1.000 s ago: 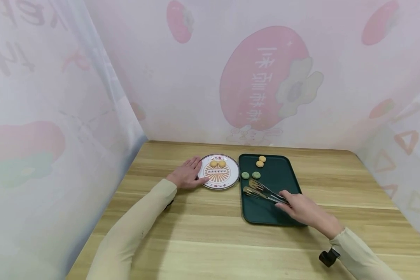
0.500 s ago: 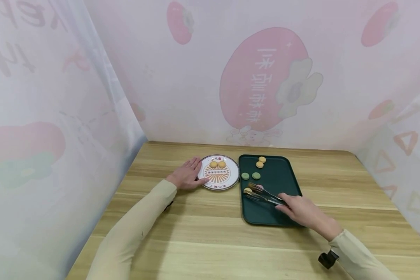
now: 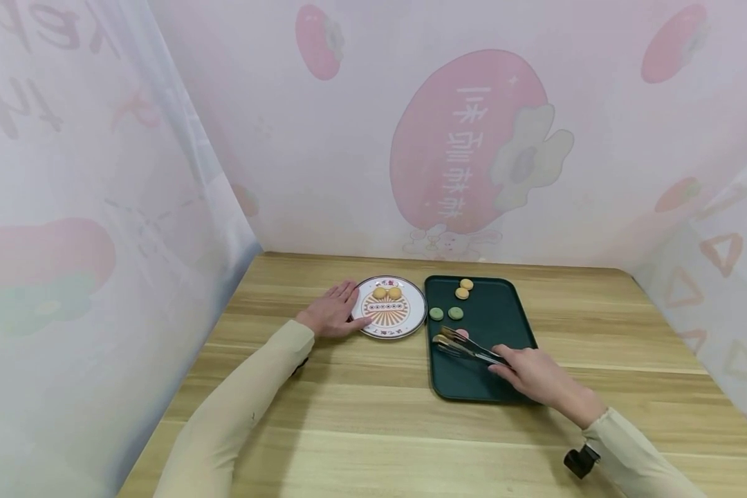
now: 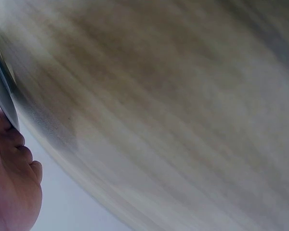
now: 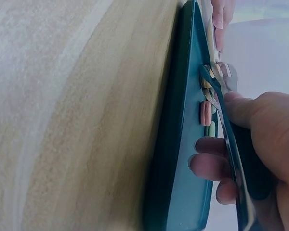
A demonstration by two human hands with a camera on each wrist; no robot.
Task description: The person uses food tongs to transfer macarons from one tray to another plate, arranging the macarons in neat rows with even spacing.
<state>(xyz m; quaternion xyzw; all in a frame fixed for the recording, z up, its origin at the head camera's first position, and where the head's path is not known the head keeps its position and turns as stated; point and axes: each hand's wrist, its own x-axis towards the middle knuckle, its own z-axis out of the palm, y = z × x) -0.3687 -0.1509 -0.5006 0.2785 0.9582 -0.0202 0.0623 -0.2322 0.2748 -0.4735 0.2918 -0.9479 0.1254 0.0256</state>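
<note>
My right hand (image 3: pixel 532 373) grips metal serving tongs (image 3: pixel 473 349) low over the dark green tray (image 3: pixel 504 311). In the right wrist view, the fork-like ends of the tongs (image 5: pixel 226 79) lie on either side of a yellow macaron (image 5: pixel 206 79) near the tray's left edge. Beside it sits a pink macaron (image 3: pixel 462 333), partly hidden by the tongs in the head view. With fingers spread, my left hand (image 3: pixel 331 311) rests at the left rim of the white patterned plate (image 3: pixel 414 311), which carries two yellow macarons (image 3: pixel 380 293).
Two green macarons (image 3: pixel 455 313) sit side by side on the tray, and two yellow macarons (image 3: pixel 463 293) touch near its far edge. The tray stands just right of the plate on a wooden table (image 3: pixel 361 415). A printed pink curtain (image 3: pixel 348 173) rises behind.
The tips of the tongs have drawn closer together and lowered around the yellow macaron. The pink macaron shows more beside them. My left hand and the plate have stayed in place.
</note>
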